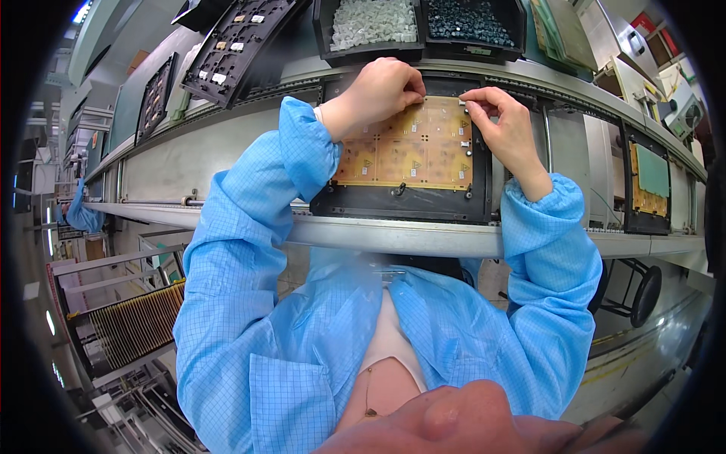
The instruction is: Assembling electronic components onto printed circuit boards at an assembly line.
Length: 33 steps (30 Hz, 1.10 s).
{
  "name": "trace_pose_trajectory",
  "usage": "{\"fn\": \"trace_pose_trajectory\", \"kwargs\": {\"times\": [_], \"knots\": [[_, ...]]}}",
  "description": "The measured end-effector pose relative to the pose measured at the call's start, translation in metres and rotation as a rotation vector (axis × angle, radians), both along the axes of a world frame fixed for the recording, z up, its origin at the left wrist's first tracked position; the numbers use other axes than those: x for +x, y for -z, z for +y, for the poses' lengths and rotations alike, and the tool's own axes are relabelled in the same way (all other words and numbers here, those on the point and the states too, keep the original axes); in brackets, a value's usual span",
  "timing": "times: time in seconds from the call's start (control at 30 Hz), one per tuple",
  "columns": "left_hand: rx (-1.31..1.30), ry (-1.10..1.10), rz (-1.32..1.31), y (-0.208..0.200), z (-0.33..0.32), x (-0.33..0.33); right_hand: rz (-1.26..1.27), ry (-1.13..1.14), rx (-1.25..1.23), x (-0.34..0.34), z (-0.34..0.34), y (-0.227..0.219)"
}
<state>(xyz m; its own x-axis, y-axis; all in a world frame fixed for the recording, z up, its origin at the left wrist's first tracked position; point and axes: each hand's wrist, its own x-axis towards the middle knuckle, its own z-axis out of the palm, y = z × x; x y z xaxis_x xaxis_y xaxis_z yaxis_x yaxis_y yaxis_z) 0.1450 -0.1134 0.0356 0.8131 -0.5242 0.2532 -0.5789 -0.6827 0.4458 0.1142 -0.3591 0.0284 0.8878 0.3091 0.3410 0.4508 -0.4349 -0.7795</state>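
Note:
A yellow-brown circuit board panel (408, 155) lies in a black carrier (393, 204) on the conveyor before me. My left hand (378, 94) reaches over the panel's far left part, its fingers pinched together low over the surface; what they hold, if anything, is hidden. At the far right corner, the thumb and index finger of my right hand (505, 130) close around a small white part (462, 102). Several small white and dark parts stand along the panel's right edge.
Behind the conveyor stand a bin of whitish parts (374, 24) and a bin of dark blue parts (470, 26). A black tray (238, 49) leans at the far left. Another carrier with a green sheet (652, 171) sits rightward. The conveyor's metal front rail (393, 236) runs nearest me.

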Motion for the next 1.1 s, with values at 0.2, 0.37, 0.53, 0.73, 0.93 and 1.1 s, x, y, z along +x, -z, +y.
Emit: {"fn": "trace_pose_trajectory", "kwargs": {"times": [0.2, 0.37, 0.53, 0.73, 0.93, 1.1], "knots": [[0.108, -0.004, -0.125, 0.003, 0.001, 0.002, 0.010, 0.013, 0.006, -0.001, 0.003, -0.003], [0.170, -0.015, -0.293, 0.007, 0.002, 0.000, 0.008, 0.015, 0.005, -0.002, 0.003, -0.004], [0.180, -0.006, -0.191, 0.007, 0.003, 0.004, 0.013, 0.014, 0.017, -0.002, 0.002, -0.003], [0.184, -0.072, -0.145, 0.006, -0.005, -0.001, 0.015, 0.018, 0.014, -0.002, -0.001, -0.002], [0.173, -0.071, -0.208, 0.002, -0.008, -0.011, 0.047, 0.014, 0.019, -0.004, 0.000, -0.004], [0.141, -0.127, -0.197, 0.010, -0.010, -0.011, 0.077, 0.013, 0.028, -0.001, -0.001, -0.004]]}}
